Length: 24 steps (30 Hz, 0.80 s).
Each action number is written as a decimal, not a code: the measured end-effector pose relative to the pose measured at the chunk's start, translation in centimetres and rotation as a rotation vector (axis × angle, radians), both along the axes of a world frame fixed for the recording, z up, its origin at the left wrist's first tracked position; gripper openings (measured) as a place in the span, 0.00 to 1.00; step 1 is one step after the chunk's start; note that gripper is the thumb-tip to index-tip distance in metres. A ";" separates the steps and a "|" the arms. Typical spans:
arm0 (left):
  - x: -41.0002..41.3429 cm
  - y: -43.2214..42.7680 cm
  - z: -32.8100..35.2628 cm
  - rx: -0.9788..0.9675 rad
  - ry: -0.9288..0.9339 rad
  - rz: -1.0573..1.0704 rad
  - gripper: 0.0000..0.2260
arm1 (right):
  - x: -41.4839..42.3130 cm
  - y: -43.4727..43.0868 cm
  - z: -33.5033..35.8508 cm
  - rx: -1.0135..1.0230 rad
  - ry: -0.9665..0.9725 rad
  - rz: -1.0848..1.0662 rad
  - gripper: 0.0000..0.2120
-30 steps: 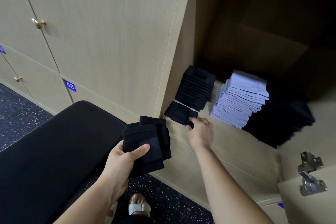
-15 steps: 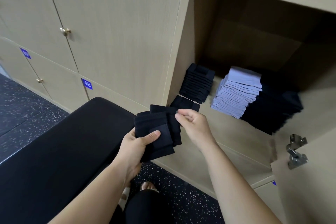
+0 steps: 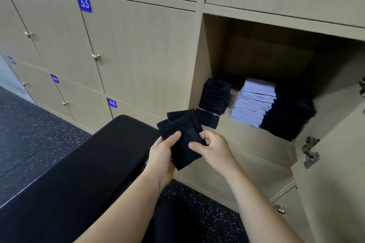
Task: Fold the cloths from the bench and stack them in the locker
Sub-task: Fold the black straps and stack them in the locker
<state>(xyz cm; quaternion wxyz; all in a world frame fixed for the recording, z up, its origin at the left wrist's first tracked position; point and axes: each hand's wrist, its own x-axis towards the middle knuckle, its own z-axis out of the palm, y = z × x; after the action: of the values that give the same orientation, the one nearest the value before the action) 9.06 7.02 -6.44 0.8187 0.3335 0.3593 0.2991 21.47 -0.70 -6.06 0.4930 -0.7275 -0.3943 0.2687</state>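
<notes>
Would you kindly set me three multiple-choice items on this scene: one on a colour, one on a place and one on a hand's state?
1. The middle stack of folded cloths in the open wooden locker is: A pale lilac-blue; B red; C green.
2. The single black folded cloth lies: A atop the middle stack; B at the locker's front edge, before the small black stack; C behind the middle stack.
3. The left hand: A hangs empty; B grips a bundle of black folded cloths; C lies flat on the middle stack.
Answers: 1 A, its cloths show pale lilac-blue; 2 B, it lies alone at the edge; 3 B, its thumb and fingers curl round the bundle.
</notes>
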 end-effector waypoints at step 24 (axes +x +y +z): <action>1.8 4.8 -3.2 -0.045 0.049 0.103 0.10 | 11.0 1.9 -3.2 0.070 0.345 -0.352 0.04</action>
<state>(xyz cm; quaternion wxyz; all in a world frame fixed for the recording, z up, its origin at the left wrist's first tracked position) 10.89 11.82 -9.68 0.8005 0.3033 0.4025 0.3243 32.46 1.17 -9.25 0.6172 -0.7108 -0.1804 0.2852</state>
